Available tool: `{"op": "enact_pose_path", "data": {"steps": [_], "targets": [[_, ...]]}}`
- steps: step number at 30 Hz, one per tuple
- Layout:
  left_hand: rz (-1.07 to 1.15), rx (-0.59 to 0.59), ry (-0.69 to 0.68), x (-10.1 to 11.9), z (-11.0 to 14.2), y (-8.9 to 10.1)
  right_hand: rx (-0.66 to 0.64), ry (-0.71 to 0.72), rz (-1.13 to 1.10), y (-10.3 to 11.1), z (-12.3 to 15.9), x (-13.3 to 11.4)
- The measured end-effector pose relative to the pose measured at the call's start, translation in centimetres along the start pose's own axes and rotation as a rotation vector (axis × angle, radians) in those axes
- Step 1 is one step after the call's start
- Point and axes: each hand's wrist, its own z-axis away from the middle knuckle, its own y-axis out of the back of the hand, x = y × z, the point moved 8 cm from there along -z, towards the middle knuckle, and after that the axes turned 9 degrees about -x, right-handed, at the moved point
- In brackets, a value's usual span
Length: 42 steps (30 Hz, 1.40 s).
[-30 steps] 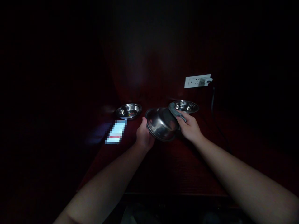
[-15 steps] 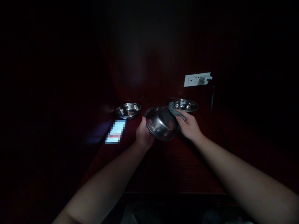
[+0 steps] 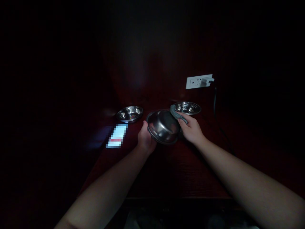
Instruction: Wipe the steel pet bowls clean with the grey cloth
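Note:
A steel bowl (image 3: 163, 125) is tilted in front of me, its rounded outer side and base turned up toward the camera. My left hand (image 3: 145, 138) grips its left rim, thumb on the near edge and the other fingers hidden beneath. Pinched in my right hand (image 3: 192, 128) is a grey-green cloth (image 3: 175, 112), pressed against the bowl's upper right rim. Some right-hand fingers are out of sight behind the cloth and bowl.
A second steel bowl (image 3: 130, 114) stands at the back left, a third one (image 3: 187, 108) at the back right. A lit phone (image 3: 116, 136) lies on the dark red table (image 3: 176, 178). On the wall, a socket (image 3: 197, 82) holds a plug with a hanging cable (image 3: 214, 103).
Everything in view sits very slightly further left, as if the camera turned a little. The bowl and cloth stay in the same grips, with hardly any movement between them.

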Motion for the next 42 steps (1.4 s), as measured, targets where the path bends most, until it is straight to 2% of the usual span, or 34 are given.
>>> {"op": "enact_pose_path", "data": {"steps": [10,19,25,42], "targets": [[0.001,-0.022,0.019,-0.24,-0.24,0.02,-0.012,0.01,-0.008,-0.1,0.01,-0.12],[0.007,0.013,0.038,-0.53,-0.56,0.86,-0.009,0.002,-0.004,-0.15,0.03,0.08],[0.01,-0.011,0.045,-0.54,-0.49,0.54,-0.01,0.002,0.004,-0.17,0.0,0.06],[-0.002,0.02,0.061,-0.75,-0.52,0.67,-0.027,-0.017,-0.022,-0.37,0.04,0.51]]}}
